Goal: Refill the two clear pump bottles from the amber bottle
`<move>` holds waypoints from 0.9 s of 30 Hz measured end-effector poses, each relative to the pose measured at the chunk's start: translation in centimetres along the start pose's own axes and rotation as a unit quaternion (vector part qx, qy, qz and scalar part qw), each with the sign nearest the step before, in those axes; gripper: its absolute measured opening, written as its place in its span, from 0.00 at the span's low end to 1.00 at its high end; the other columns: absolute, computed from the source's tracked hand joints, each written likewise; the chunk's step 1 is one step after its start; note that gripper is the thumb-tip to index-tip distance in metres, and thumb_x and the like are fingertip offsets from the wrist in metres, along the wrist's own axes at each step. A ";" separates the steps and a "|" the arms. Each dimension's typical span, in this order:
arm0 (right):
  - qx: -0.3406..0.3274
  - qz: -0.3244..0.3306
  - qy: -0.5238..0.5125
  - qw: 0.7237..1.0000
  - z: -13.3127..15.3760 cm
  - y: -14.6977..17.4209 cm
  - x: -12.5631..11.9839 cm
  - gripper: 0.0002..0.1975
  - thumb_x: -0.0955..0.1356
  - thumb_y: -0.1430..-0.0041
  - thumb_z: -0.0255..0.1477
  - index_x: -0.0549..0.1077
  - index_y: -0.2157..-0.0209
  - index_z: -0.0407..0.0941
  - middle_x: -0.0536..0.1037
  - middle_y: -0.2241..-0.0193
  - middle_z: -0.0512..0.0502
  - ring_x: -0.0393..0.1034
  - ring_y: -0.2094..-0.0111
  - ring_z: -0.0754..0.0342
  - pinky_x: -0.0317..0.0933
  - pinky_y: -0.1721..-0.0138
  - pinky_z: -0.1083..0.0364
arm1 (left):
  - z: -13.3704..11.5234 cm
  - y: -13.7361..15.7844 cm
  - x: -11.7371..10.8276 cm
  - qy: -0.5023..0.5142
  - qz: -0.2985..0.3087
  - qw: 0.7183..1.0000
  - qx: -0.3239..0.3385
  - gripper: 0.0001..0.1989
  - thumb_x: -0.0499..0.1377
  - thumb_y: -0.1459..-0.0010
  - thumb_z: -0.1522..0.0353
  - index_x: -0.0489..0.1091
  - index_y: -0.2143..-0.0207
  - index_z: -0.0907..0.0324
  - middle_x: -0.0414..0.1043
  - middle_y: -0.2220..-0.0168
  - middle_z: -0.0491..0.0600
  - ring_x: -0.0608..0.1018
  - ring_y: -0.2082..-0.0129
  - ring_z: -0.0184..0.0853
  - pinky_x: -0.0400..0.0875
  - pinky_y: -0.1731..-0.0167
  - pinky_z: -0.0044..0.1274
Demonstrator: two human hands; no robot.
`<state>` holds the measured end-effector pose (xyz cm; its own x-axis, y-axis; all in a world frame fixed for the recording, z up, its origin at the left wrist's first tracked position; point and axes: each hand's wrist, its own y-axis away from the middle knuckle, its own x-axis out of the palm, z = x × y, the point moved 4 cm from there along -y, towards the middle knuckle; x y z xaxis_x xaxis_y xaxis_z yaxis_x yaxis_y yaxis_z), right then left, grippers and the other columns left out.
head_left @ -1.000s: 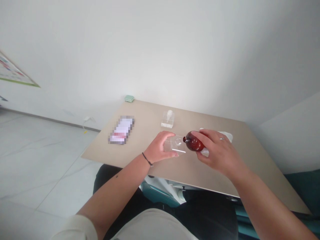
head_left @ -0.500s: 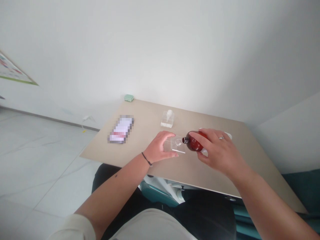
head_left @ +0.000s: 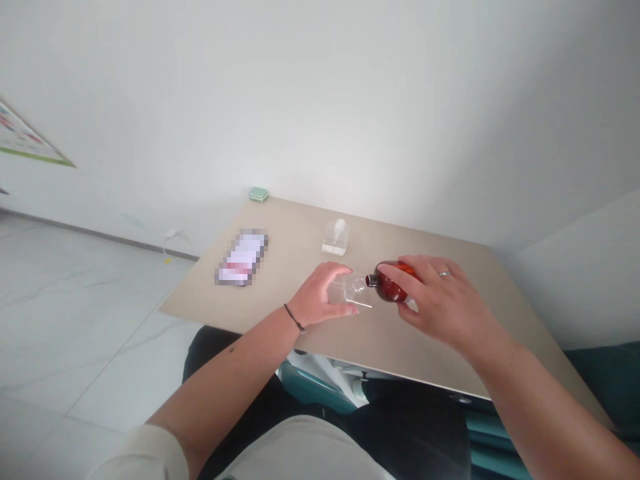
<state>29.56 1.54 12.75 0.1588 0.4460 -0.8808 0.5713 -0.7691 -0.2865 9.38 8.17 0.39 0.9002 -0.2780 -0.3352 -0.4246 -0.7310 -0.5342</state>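
Observation:
My left hand [head_left: 323, 293] wraps thumb and fingers around the sides of a clear square container [head_left: 359, 293] with a round opening in its top. Tilted on its side in my right hand [head_left: 433, 293] is a dark red-brown bottle [head_left: 393, 283]. Its uncapped, threaded neck points left at the container's opening, close to it. Whether liquid is flowing I cannot make out. Part of the bottle's body is hidden by my right fingers.
Farther back on the beige table [head_left: 425, 360] stands a small clear block-like holder [head_left: 335, 240] with a white piece at its top. A phone [head_left: 243, 258], blurred out, lies at the left. At the back left corner is a small green case [head_left: 259, 195], near the wall.
Both hands and the bottle keep nearly the same pose, with only a slight shift right. A white patch behind my right hand no longer shows.

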 end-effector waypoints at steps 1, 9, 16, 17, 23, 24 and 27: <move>-0.002 0.001 0.001 1.000 0.0 0.0 0.0 0.26 0.71 0.44 0.27 0.74 0.42 0.50 0.78 0.48 0.40 0.72 0.50 0.40 0.59 0.48 0.44 | 0.0 0.0 0.0 -0.002 0.001 1.000 0.001 0.37 0.73 0.51 0.50 0.68 0.43 0.54 0.73 0.46 0.56 0.76 0.45 0.49 0.71 0.43 0.43; -0.010 0.010 0.015 1.000 0.1 -0.4 -0.5 0.26 0.71 0.45 0.26 0.74 0.43 0.51 0.79 0.49 0.41 0.71 0.51 0.41 0.56 0.48 0.45 | -0.1 0.0 0.1 -0.006 0.005 1.000 0.005 0.36 0.73 0.50 0.51 0.68 0.44 0.55 0.73 0.46 0.56 0.76 0.45 0.49 0.72 0.43 0.43; -0.020 0.001 0.021 1.000 0.2 -0.5 -0.6 0.26 0.71 0.44 0.26 0.74 0.43 0.51 0.78 0.49 0.41 0.71 0.51 0.41 0.55 0.47 0.44 | -0.2 0.0 0.0 -0.006 0.001 1.000 0.011 0.36 0.73 0.50 0.51 0.68 0.44 0.55 0.74 0.46 0.56 0.76 0.46 0.49 0.72 0.45 0.42; -0.021 0.000 0.023 1.000 0.2 -0.5 -0.6 0.26 0.71 0.44 0.26 0.74 0.43 0.51 0.78 0.49 0.41 0.71 0.51 0.41 0.55 0.47 0.44 | -0.2 0.0 0.0 -0.006 0.002 1.000 0.011 0.36 0.73 0.50 0.51 0.68 0.44 0.55 0.74 0.47 0.56 0.76 0.46 0.48 0.73 0.45 0.42; -0.027 -0.001 0.028 0.999 0.3 -0.7 -0.8 0.25 0.71 0.44 0.26 0.74 0.43 0.52 0.79 0.49 0.41 0.71 0.51 0.42 0.54 0.47 0.44 | -0.2 0.0 0.1 -0.006 0.003 1.000 0.006 0.36 0.73 0.50 0.50 0.68 0.44 0.54 0.74 0.47 0.56 0.76 0.47 0.49 0.72 0.44 0.43; -0.028 0.000 0.030 0.999 0.3 -0.7 -0.9 0.25 0.71 0.43 0.26 0.74 0.43 0.52 0.79 0.49 0.41 0.71 0.51 0.42 0.54 0.47 0.44 | -0.2 0.0 0.1 -0.006 0.003 1.000 0.006 0.36 0.73 0.50 0.50 0.68 0.44 0.55 0.74 0.47 0.56 0.76 0.47 0.49 0.72 0.44 0.43; -0.031 0.003 0.032 0.999 0.3 -0.7 -1.0 0.25 0.70 0.43 0.26 0.74 0.43 0.52 0.79 0.49 0.41 0.70 0.51 0.42 0.54 0.47 0.45 | -0.2 -0.1 0.1 -0.005 0.001 1.000 0.004 0.36 0.73 0.51 0.50 0.69 0.45 0.55 0.74 0.47 0.56 0.76 0.47 0.49 0.73 0.45 0.42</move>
<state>28.76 1.52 13.71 0.2113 0.4718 -0.8560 0.6183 -0.7428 -0.2568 9.50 8.09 0.51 0.8981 -0.2741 -0.3440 -0.4280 -0.7252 -0.5394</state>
